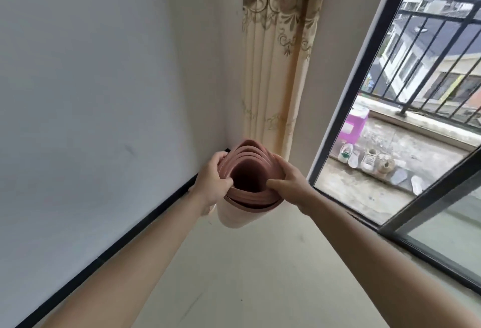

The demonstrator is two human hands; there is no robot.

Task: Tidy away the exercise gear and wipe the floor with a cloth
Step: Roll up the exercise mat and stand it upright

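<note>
A rolled pink exercise mat point(235, 217) stands on end in the room's corner, and I look down into its open top with the coiled layers showing. My left hand point(212, 180) grips the roll's left rim, thumb over the edge. On the right rim sits my right hand point(289, 180), thumb hooked inside the coil. Both arms reach forward from the bottom of the view. The mat's lower end is hidden behind its own body.
A white wall with a black skirting board point(135, 228) runs along the left. A beige patterned curtain point(276, 67) hangs just behind the mat. At right, a black-framed sliding glass door point(346, 108) gives onto a balcony with shoes point(369, 161) and a purple stool point(354, 125). Pale floor point(260, 275) lies below.
</note>
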